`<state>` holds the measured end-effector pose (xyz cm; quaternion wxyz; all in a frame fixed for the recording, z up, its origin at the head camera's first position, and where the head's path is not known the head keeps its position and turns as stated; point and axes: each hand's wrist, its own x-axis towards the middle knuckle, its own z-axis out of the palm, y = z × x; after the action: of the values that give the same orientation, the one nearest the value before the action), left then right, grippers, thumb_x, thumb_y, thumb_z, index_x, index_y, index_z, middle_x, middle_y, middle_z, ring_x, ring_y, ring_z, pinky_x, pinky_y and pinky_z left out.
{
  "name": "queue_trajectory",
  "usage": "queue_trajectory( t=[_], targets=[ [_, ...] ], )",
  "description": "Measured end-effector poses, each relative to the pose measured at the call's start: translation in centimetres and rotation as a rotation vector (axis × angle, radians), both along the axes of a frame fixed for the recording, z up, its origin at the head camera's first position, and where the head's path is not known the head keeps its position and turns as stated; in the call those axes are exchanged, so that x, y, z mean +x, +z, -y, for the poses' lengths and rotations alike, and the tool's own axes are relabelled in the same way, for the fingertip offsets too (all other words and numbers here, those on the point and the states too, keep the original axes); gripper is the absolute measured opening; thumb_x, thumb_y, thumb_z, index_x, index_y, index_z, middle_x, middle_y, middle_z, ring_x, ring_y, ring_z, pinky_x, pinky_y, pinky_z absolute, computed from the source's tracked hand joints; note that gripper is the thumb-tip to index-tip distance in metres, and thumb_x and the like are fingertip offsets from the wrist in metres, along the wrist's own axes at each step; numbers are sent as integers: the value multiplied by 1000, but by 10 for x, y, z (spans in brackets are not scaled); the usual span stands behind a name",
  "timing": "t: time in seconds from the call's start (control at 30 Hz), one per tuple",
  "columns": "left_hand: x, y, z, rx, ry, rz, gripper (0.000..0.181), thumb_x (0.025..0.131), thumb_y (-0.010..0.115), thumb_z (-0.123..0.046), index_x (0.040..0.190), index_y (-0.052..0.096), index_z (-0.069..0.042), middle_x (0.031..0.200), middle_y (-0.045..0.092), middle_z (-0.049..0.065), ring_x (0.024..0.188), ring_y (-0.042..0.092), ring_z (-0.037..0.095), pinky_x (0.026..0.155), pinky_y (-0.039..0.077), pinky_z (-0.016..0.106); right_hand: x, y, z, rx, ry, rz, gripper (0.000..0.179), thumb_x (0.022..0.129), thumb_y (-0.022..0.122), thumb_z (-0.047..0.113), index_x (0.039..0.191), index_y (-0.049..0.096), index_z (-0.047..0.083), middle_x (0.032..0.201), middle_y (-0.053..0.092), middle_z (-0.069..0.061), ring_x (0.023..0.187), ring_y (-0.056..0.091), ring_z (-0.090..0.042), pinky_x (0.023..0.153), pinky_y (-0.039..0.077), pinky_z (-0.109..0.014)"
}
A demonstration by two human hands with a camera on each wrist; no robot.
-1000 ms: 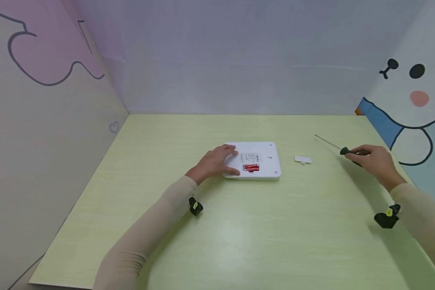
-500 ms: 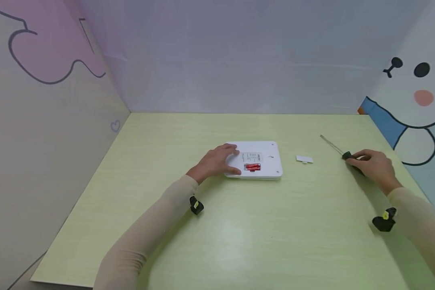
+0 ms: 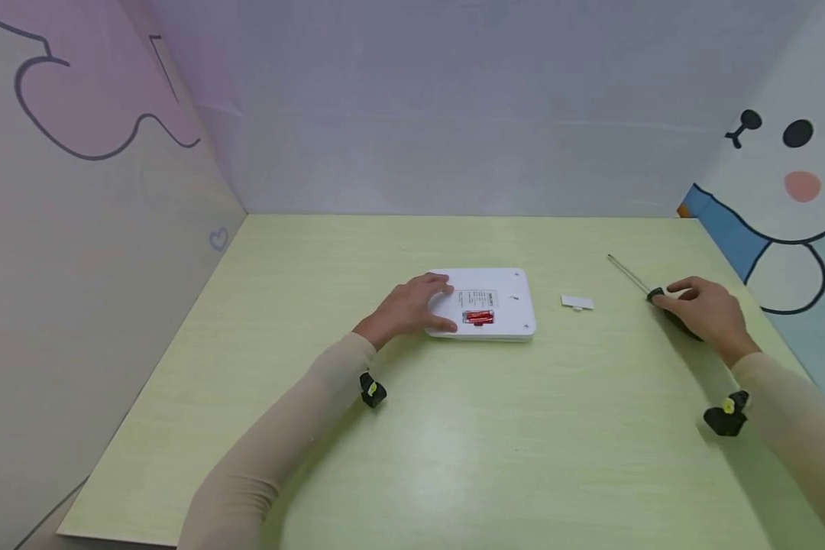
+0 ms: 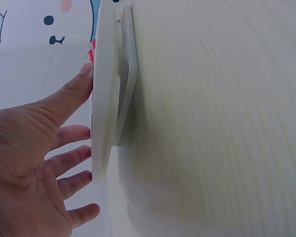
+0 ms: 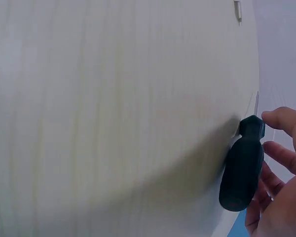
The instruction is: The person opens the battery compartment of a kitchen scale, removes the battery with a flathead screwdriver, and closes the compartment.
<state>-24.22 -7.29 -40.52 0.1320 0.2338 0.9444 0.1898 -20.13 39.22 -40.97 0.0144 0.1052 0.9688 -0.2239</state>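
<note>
A flat white kitchen scale lies underside up near the middle of the table, red batteries showing in its uncovered compartment. My left hand rests on the scale's left end, thumb and fingers spread over its upper face; in the left wrist view the thumb lies along the edge. At the right, a screwdriver with a dark handle lies on the table, its shaft pointing away to the left. My right hand is at this handle, fingers loosely parted, fingertips right by the collar.
A small white battery cover lies between the scale and the screwdriver. The pale wooden table meets a plain wall at the back and printed walls on both sides.
My right hand has lowered the screwdriver onto the table and loosened its fingers, so more of the handle shows. The left hand and the scale have stayed in place.
</note>
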Motion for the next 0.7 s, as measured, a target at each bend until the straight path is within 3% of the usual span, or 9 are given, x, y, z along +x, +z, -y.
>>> queue_trajectory(
  t=[0.23, 0.43, 0.7],
  targets=[
    [1, 1, 0, 2, -2, -3, 77, 79, 78, -49, 144, 50, -19, 158, 35, 0, 148, 29, 23, 117, 28, 50, -13, 11, 27, -2, 82, -98, 54, 97, 52, 41, 126, 55, -4, 119, 53, -33, 111, 43, -52, 87, 33, -64],
    [1, 1, 1, 0, -3, 1, 78, 79, 78, -50, 145, 49, -19, 158, 34, -1, 148, 29, 23, 117, 28, 50, -24, 18, 71, -49, 215, -121, 46, 97, 57, 37, 121, 60, -3, 116, 54, -28, 102, 49, -44, 82, 39, -57],
    [0, 0, 1, -4, -11, -13, 78, 79, 77, -51, 144, 49, -18, 158, 34, -1, 147, 30, 23, 117, 30, 48, -29, 26, 135, -100, 424, -143, 28, 93, 64, 22, 110, 68, -1, 104, 62, -20, 97, 55, -35, 85, 43, -49]
  ],
)
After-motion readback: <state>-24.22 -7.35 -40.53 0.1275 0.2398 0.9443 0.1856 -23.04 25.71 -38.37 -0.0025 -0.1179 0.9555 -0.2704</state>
